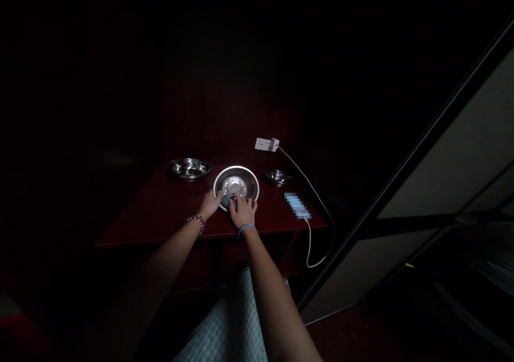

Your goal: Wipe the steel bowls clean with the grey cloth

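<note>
A shiny metal bowl (236, 170) sits near the front edge of the dark red table. My left hand (209, 204), with a beaded bracelet at the wrist, grips its left front rim, thumb over the edge. Over the near side of the same bowl, my right hand (243, 212) bends its fingers around a small grey-green, cloth-like pad (227, 199) pressed to the inside. Dim light hides the pad's exact kind. A blue band circles my right wrist.
Another metal bowl (188, 169) stands at the back left of the table (160, 212), a smaller metal bowl (278, 178) at the right. A charging phone (297, 205) lies right; its white cable (307, 177) runs from a wall socket (263, 144) and droops past the table edge.
</note>
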A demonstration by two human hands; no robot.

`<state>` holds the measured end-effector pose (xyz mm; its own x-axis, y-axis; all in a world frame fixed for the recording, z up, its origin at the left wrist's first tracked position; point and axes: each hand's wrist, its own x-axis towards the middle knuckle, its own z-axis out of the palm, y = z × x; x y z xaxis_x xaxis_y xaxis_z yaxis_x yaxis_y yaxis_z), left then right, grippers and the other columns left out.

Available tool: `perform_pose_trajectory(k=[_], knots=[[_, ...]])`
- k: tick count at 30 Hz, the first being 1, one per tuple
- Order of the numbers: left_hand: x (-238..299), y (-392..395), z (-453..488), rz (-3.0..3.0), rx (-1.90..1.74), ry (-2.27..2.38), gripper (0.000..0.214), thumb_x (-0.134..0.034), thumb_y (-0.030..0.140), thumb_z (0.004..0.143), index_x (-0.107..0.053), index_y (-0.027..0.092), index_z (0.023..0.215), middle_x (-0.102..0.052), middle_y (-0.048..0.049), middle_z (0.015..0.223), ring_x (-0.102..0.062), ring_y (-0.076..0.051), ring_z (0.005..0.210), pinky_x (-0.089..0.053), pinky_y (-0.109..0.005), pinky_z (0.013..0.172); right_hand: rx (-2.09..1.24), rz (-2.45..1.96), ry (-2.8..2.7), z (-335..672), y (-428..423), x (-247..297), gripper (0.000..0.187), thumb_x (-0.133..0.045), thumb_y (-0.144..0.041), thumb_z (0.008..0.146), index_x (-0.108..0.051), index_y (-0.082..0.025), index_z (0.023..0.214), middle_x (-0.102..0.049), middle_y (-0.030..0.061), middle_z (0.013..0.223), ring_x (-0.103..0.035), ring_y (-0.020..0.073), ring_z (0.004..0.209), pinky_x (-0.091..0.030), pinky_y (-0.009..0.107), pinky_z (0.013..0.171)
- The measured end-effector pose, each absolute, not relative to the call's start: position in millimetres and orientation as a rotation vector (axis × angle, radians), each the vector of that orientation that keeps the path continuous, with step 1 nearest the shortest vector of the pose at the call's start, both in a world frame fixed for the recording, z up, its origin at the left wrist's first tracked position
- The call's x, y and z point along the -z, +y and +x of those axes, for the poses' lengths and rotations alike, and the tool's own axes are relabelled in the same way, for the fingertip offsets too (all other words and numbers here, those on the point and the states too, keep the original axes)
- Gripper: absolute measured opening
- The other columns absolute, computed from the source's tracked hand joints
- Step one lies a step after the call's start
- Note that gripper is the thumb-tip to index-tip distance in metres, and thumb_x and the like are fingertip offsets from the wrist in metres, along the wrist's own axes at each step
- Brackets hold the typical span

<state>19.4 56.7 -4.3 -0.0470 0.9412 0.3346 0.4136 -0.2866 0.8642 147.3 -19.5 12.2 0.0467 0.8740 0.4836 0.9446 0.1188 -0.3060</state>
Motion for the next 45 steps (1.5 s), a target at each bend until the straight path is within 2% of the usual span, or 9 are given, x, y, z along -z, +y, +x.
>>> perform_pose_trajectory(k=[4,8,12,16,20,45], knots=[[3.6,56.4,19.6,1.711,-1.334,1.461,0.033,-0.046,0.028,0.086,-0.065,0.011,0.107,-0.072,-0.016,0.105,-0.066,-0.025,0.106,-0.05,-0.033,0.091,0.156,-1.747,-1.885,146.7,-18.9,-11.4,0.036,-0.037,-0.04,0.098,-0.055,-0.032,0.128,-0.063,0.005,0.121,-0.046,0.0239,0.115,-0.023,0.044,0.104],[3.2,55.7,19.4,1.722,-1.313,1.489,0.032,-0.046,0.029,0.086,-0.065,0.011,0.106,-0.073,-0.0151,0.1,-0.067,-0.025,0.104,-0.05,-0.033,0.089,0.181,-1.735,-1.891,146.9,-19.3,-11.1,0.032,-0.042,-0.043,0.097,-0.061,-0.038,0.121,-0.058,0.0022,0.129,-0.042,0.0242,0.12,-0.022,0.044,0.105],[2.5,55.1,19.6,1.74,-1.305,1.511,0.032,-0.046,0.029,0.086,-0.066,0.012,0.104,-0.074,-0.0151,0.099,-0.068,-0.026,0.101,-0.05,-0.033,0.088,0.227,-1.685,-1.921,147.9,-19.8,-11.1,0.034,-0.052,-0.05,0.09,-0.065,-0.033,0.117,-0.051,0.0024,0.137,-0.037,0.0267,0.124,-0.022,0.044,0.105],[2.2,55.7,20.2,1.75,-1.286,1.524,0.032,-0.044,0.028,0.087,-0.066,0.012,0.103,-0.073,-0.0156,0.102,-0.068,-0.025,0.102,-0.05,-0.031,0.088,0.236,-1.738,-1.952,148.2,-19.6,-12.5,0.035,-0.053,-0.047,0.089,-0.067,-0.025,0.112,-0.06,0.0067,0.123,-0.044,0.0266,0.113,-0.03,0.04,0.097],[3.4,56.8,20.4,1.769,-1.26,1.511,0.035,-0.044,0.03,0.087,-0.066,0.01,0.104,-0.072,-0.018,0.105,-0.067,-0.026,0.104,-0.05,-0.032,0.088,0.275,-1.797,-1.899,147.7,-19.4,-14.2,0.034,-0.054,-0.045,0.087,-0.069,-0.02,0.105,-0.063,0.0094,0.116,-0.047,0.0276,0.107,-0.035,0.038,0.09],[3.2,56.1,18.8,1.764,-1.246,1.489,0.039,-0.044,0.029,0.09,-0.059,0.01,0.12,-0.07,-0.0174,0.113,-0.064,-0.025,0.109,-0.049,-0.032,0.09,0.228,-1.76,-1.892,149.9,-17.8,-10.8,0.034,-0.054,-0.046,0.088,-0.066,-0.024,0.11,-0.062,0.0076,0.115,-0.046,0.0262,0.105,-0.034,0.036,0.089]])
